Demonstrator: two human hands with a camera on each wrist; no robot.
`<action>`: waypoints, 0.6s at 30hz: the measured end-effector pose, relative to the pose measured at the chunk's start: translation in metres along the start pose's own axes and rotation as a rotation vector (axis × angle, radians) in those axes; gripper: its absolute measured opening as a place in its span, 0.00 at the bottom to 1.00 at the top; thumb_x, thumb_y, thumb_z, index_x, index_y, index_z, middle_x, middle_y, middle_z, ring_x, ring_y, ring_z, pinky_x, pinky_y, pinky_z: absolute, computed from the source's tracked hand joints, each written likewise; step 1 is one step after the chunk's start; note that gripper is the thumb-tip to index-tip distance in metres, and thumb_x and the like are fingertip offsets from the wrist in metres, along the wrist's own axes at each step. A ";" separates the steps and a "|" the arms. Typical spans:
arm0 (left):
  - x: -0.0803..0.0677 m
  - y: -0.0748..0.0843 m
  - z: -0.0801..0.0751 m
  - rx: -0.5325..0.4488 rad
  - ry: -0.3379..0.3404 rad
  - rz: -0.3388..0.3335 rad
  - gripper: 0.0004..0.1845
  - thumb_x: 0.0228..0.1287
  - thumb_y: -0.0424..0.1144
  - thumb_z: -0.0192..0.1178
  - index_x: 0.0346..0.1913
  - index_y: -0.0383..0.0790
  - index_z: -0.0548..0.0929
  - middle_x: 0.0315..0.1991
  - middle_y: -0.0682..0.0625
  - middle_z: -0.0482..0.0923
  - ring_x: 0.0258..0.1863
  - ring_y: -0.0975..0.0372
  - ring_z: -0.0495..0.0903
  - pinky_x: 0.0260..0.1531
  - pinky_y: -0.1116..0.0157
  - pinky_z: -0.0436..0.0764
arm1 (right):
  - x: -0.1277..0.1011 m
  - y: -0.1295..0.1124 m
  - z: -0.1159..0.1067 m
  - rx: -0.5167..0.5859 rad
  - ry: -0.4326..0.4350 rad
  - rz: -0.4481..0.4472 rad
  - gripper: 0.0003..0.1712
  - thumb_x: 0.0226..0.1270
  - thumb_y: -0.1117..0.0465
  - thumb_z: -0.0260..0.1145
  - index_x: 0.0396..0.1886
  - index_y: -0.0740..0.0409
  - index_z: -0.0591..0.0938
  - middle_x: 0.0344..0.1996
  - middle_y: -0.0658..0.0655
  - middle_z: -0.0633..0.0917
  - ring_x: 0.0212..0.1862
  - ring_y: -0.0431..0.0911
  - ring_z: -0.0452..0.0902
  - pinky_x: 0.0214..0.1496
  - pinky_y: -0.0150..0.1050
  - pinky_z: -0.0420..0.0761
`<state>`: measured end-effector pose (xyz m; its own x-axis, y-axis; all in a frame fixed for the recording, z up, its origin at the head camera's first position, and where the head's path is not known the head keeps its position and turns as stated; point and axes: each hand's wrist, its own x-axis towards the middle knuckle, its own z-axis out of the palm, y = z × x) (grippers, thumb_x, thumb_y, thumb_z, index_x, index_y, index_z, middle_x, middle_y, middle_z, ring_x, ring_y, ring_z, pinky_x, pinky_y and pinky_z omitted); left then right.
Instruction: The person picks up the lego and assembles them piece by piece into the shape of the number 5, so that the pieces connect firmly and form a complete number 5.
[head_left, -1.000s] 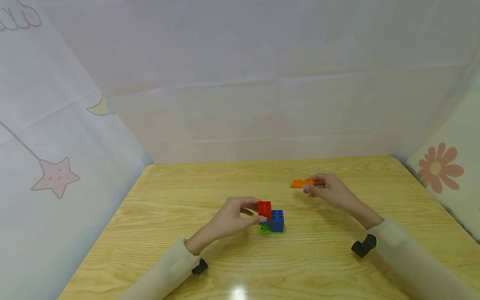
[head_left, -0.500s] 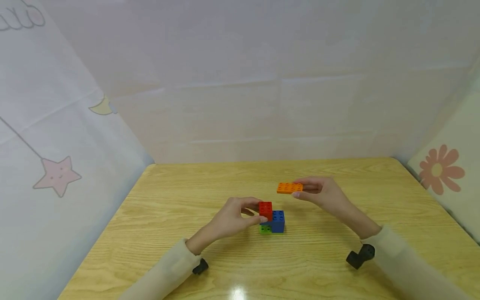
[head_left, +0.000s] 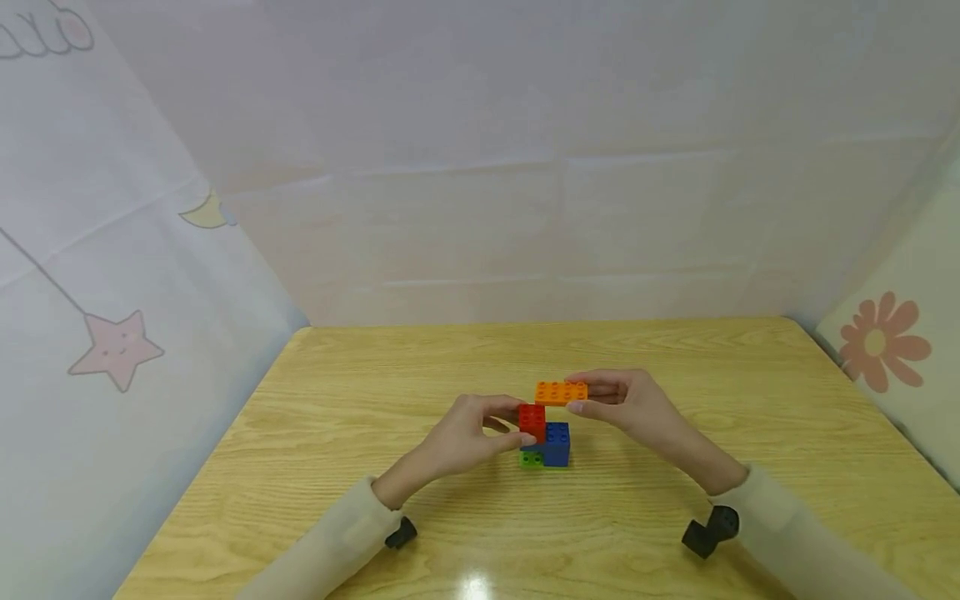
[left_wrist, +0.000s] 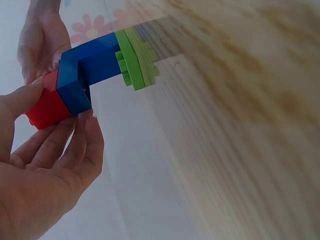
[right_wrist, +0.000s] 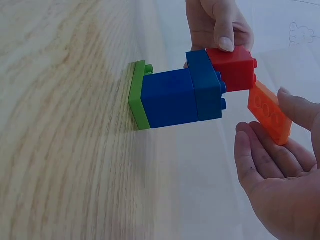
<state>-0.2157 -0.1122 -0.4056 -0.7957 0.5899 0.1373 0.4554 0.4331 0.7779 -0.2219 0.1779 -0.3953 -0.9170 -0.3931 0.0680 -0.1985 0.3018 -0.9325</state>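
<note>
So the person's left hand (head_left: 468, 435) pinches the red brick (head_left: 532, 419) at the top of a little stack sitting mid-desk (head_left: 375, 392): green plate (head_left: 530, 457) at the bottom, blue bricks (head_left: 556, 442) on that, red on the left side. The right hand (head_left: 630, 407) holds a flat orange plate (head_left: 561, 392) by its right end, thumb and fingers pinched on it, just above and behind the stack, looks like it's near the red brick but not seated yet. Seems like the placing step, with the left grip steadying the stack. Next move probably calls for lining the orange plate's underside up with the studs and pressing down. The orange plate lies flat, studs up, its long axis running left-right across the desk, free end pointing toward the left hand.
</note>
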 end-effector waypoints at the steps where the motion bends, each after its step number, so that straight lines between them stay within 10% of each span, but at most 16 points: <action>1: 0.000 0.000 0.000 0.001 -0.001 0.000 0.20 0.72 0.47 0.70 0.63 0.46 0.86 0.55 0.53 0.90 0.52 0.62 0.88 0.52 0.64 0.88 | 0.000 0.000 0.001 0.005 0.001 0.001 0.29 0.71 0.50 0.74 0.68 0.54 0.83 0.60 0.63 0.88 0.55 0.48 0.90 0.58 0.46 0.89; 18: 0.000 0.000 0.001 0.021 -0.004 0.006 0.21 0.72 0.47 0.69 0.64 0.47 0.85 0.57 0.52 0.89 0.53 0.61 0.88 0.52 0.66 0.88 | -0.005 -0.001 0.012 0.063 -0.088 -0.074 0.26 0.71 0.55 0.74 0.66 0.54 0.84 0.59 0.63 0.89 0.53 0.45 0.90 0.54 0.34 0.89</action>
<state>-0.2155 -0.1116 -0.4062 -0.7914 0.5951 0.1394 0.4683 0.4439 0.7639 -0.2129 0.1691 -0.3985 -0.8662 -0.4879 0.1081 -0.2395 0.2154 -0.9467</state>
